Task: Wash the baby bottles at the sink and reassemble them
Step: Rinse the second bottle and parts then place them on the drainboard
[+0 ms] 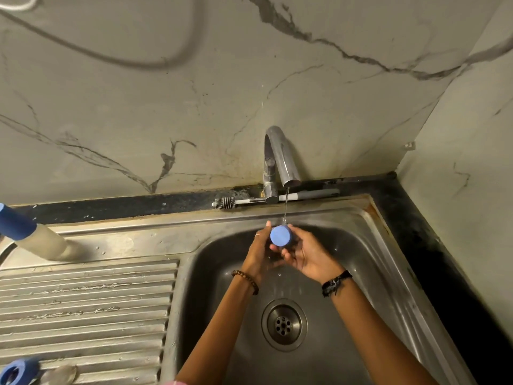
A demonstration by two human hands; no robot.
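Blue cap (279, 236) over sink (369, 254), just under thin tap (281, 157) stream. Left hand (259, 252) and right hand (306, 255) cup it, fingers curled round sides. Advice: turn cap slowly, open side into stream, flush inner rim. Bottle (33, 234) stands far left on counter.

Dull, scratched stainless-steel sink (361, 245), shiny chrome tap (280, 154), matt blue plastic cap (279, 236), veined marble-look wall (138, 107).
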